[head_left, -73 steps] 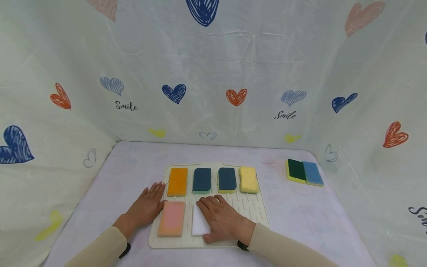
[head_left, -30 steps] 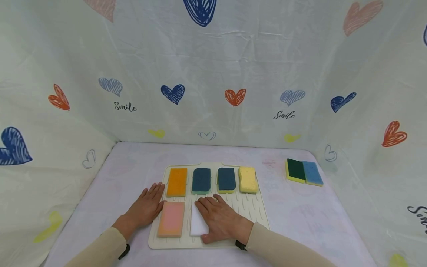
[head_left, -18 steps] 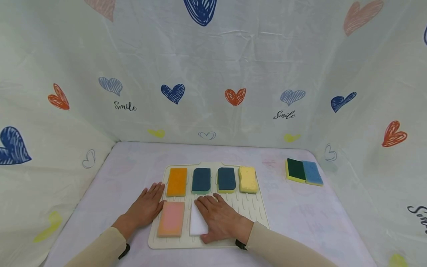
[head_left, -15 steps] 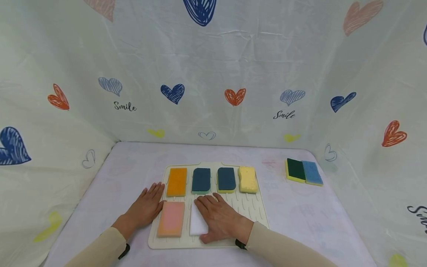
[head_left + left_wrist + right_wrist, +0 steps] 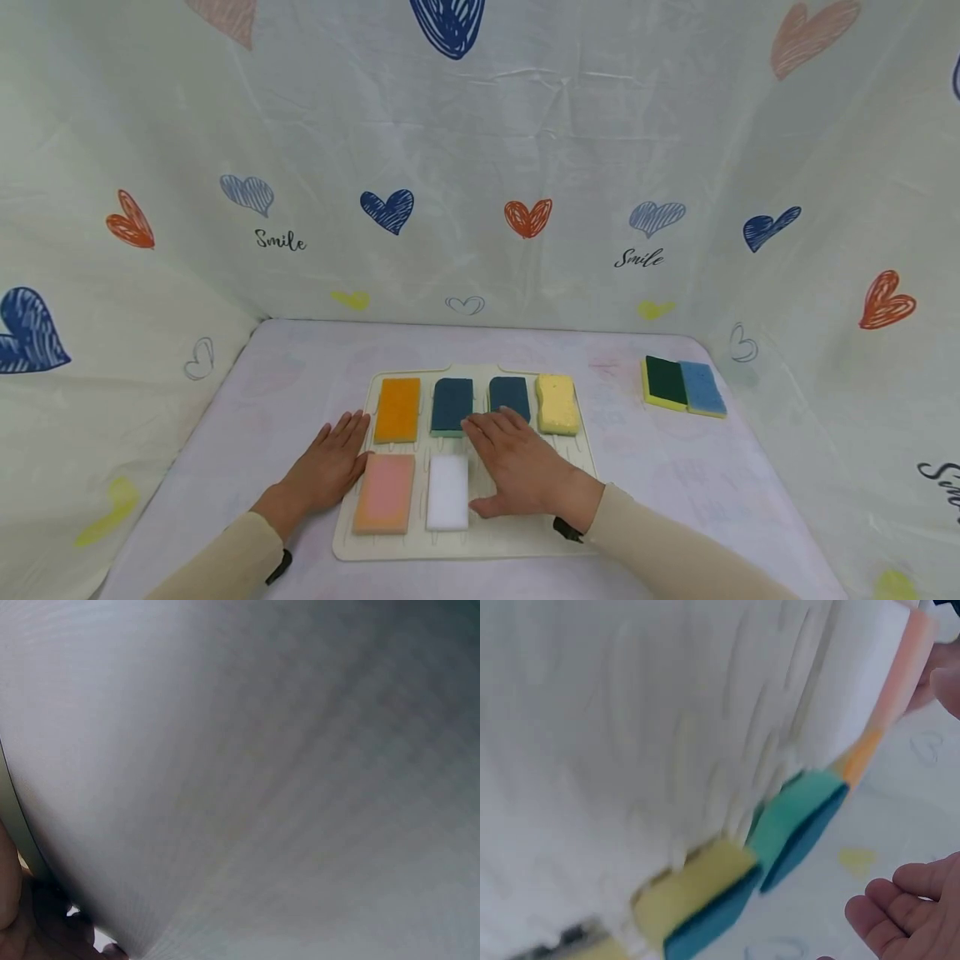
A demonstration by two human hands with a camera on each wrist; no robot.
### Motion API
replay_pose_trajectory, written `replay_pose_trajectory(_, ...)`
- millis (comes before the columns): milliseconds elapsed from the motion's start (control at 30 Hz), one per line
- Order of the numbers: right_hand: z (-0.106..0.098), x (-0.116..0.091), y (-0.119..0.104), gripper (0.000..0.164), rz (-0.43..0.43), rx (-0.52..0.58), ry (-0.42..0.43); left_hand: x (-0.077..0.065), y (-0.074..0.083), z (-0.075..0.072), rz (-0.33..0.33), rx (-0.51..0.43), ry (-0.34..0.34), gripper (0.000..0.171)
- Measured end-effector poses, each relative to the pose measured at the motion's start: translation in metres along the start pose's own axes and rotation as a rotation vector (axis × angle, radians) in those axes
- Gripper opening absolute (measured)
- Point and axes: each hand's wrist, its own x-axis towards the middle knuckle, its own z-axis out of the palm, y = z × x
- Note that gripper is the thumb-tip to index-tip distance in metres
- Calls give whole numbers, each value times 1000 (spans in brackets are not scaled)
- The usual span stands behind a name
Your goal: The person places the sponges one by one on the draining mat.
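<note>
In the head view my right hand [image 5: 525,467] hovers over the cream ridged mat [image 5: 435,546], fingers extended and nothing held. It is just right of a white sponge [image 5: 447,493] lying flat on the mat. Its fingertips overlap the lower part of a dark blue sponge [image 5: 510,395]. My left hand [image 5: 322,467] lies flat at the mat's left edge, its thumb close to a pink and peach sponge [image 5: 384,494]. The right wrist view shows the right fingers [image 5: 900,907] loose, with the sponges beyond. Mostly a blurred pale surface fills the left wrist view.
Along the mat's back row lie an orange sponge [image 5: 398,410], another dark blue sponge [image 5: 453,405] and a yellow sponge [image 5: 558,404]. At the table's back right, a green sponge [image 5: 665,383] and a light blue sponge [image 5: 702,388] sit side by side. A heart-printed curtain surrounds the table.
My right hand has let go of the white sponge and moved up and right, uncovering it on the mat. The left hand has stayed in place.
</note>
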Motion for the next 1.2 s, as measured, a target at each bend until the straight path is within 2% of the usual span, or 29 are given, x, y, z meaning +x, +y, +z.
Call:
replay_pose_trajectory(200, -14, -20, 42, 106, 70, -62, 77, 1, 0, 0, 1, -2, 6, 67)
replay_pose_trajectory(467, -27, -52, 110, 106, 202, -160, 80, 1, -1, 1, -2, 1, 10, 67)
replay_pose_trajectory(667, -37, -79, 162, 110, 313, -253, 15, 0, -2, 4, 2, -4, 27, 66)
replay_pose_trajectory(933, -44, -119, 222, 108, 366, -329, -100, -1, -4, 5, 19, -12, 53, 65)
replay_pose_trajectory(1067, -39, -137, 245, 108, 394, -338, -160, -1, -4, 5, 25, -19, 56, 65)
replay_pose_trajectory(1200, -30, -150, 259, 107, 387, -367, -204, 0, -4, 4, 17, -38, 41, 65)
